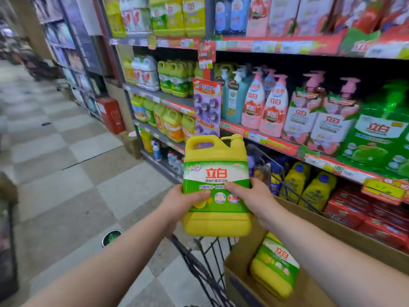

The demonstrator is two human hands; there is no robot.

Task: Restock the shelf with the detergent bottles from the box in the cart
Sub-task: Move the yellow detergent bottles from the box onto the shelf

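Supermarket aisle, checkered floor (66, 151), stocked shelf (261, 138) on the right: a yellow bottle (217, 173) held upright above the cart (199, 262).

Both hands are clamped on the bottle at its label band, left hand (183, 202) and right hand (254, 196) on opposite sides, clear of the box (332, 227). Likely full, so heavy; the plastic looks rigid, the glossy label probably slick, and the pump cap is the weak spot. Its moulded handle (200, 138) or a palm under the base would be surer holds. A second bottle (274, 264) lies in the box; the right forearm hides the rest of the box's inside, and which shelf gap it belongs in cannot be made out.
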